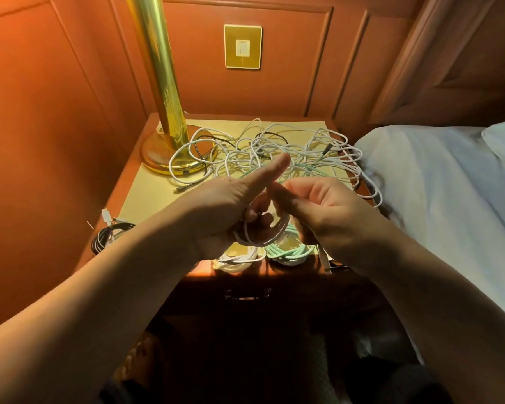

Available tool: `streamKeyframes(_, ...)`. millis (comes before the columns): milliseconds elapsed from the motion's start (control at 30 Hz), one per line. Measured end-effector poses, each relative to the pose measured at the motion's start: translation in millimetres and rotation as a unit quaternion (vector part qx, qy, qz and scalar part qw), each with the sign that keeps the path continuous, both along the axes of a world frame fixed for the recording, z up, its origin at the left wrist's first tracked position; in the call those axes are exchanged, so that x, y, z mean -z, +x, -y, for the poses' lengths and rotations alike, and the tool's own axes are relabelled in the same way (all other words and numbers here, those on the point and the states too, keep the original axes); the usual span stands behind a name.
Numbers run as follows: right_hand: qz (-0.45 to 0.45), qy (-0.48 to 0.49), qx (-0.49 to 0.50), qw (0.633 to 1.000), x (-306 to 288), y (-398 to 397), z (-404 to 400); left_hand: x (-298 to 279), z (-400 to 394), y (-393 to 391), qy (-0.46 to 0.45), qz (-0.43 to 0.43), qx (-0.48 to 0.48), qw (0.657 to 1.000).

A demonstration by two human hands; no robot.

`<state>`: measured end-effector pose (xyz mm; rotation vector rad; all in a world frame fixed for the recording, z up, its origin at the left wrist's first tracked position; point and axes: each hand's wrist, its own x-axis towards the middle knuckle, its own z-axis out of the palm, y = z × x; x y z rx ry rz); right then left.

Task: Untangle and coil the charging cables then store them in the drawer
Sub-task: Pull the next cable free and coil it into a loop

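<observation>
No brand or writing can be read on anything here. Above the nightstand [146,182], the left hand [231,211] has a white cable coil [255,234] looped round its curled fingers, thumb stretched out; the right hand [318,208] pinches the coil's strand with bent fingers. The tangled cables [274,150] sprawl across the back edge, draping over the brass lamp base [158,158]. At the front edge lie a white coil [236,259] and a green coil [289,252]; a black coil [108,234] sits at the left edge. The drawer [247,294] below is closed, and the forearms hide part of the front edge
</observation>
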<state>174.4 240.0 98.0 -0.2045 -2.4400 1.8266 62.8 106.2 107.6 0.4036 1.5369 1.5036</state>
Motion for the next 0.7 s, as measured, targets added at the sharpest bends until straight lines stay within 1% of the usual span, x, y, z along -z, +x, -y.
streamKeyframes(67,-0.018,0.047,0.023,0.998,3,-1,-4,6,-4,0,-0.008,-0.060,-0.040,0.997)
streamKeyframes(133,-0.036,0.126,0.040,0.991,6,-3,-9,10,-7,-1,-0.006,-0.099,-0.050,0.994)
streamKeyframes(200,-0.038,0.209,0.049,0.976,4,-2,-13,13,-5,-3,-0.003,-0.136,-0.024,0.990)
streamKeyframes(233,-0.033,0.226,0.048,0.972,3,-1,-14,13,-3,-3,0.001,-0.146,-0.006,0.989)
streamKeyframes(300,-0.025,0.206,0.033,0.978,-1,1,-17,14,-1,-5,0.018,-0.151,0.021,0.988)
streamKeyframes(367,-0.023,0.180,0.004,0.983,-2,1,-23,14,0,-6,0.031,-0.154,0.020,0.987)
streamKeyframes(400,-0.013,0.183,-0.014,0.983,-1,1,-24,14,1,-8,0.038,-0.144,0.014,0.989)
streamKeyframes(500,0.039,0.216,-0.050,0.974,4,1,-26,15,4,-12,0.048,-0.120,-0.001,0.992)
streamKeyframes(633,0.074,0.321,-0.006,0.944,9,4,-21,22,2,-13,0.045,-0.081,-0.008,0.996)
streamKeyframes(700,0.089,0.325,0.012,0.941,7,5,-19,23,-1,-13,0.033,-0.069,-0.008,0.997)
